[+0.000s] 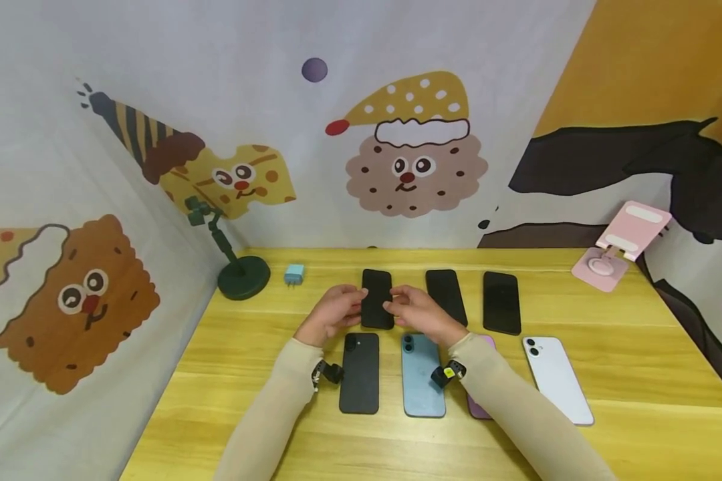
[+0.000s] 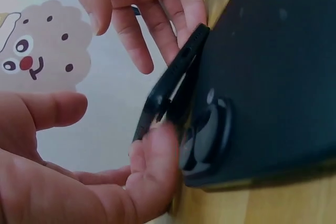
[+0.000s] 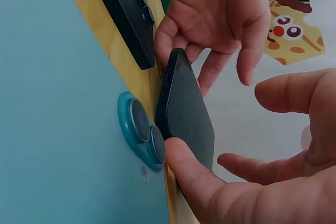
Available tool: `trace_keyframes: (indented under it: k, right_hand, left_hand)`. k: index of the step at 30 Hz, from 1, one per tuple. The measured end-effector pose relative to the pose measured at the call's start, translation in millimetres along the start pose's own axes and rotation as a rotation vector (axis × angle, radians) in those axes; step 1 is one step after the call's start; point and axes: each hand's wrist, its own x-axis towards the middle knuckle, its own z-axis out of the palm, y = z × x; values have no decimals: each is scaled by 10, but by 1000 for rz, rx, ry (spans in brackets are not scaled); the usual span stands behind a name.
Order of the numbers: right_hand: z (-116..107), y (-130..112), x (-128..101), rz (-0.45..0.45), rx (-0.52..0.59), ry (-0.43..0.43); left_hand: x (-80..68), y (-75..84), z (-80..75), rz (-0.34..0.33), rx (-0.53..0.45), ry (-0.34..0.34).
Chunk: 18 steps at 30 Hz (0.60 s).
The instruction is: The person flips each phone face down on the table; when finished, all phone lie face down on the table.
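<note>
A black phone (image 1: 376,299) lies screen up in the back row, between my two hands. My left hand (image 1: 337,311) is at its left edge, and my right hand (image 1: 420,312) is at its right edge. In the left wrist view, the lower fingers of my left hand (image 2: 100,192) touch the black phone's side while the thumb stands apart. Similarly, a finger of my right hand (image 3: 294,177) meets the phone's edge (image 3: 186,108) in the right wrist view, its thumb raised. A black phone with its back up (image 1: 359,377) and a blue phone (image 1: 421,381) lie nearer me.
Two more dark-screened phones (image 1: 447,294) (image 1: 502,302) lie to the right in the back row. A purple phone (image 1: 478,406) is partly under my right sleeve, beside a white phone (image 1: 559,381). Around them stand a dark green stand (image 1: 243,276), a blue charger plug (image 1: 294,273) and a pink stand (image 1: 628,230).
</note>
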Motion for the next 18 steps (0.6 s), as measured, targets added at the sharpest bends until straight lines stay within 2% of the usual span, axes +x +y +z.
trace_keyframes:
  k: [4,12,18]
  right_hand:
    - [-8,12,30,0,7,-13]
    - [-133,-19,37,0,-23,-52]
    - [-182,-4,95,-18,-29,-71]
  left_hand:
    - [13,-16,-29,17,24,-23]
    - [51,-65,37,78,35,-29]
    - [1,-36,64,114,47,11]
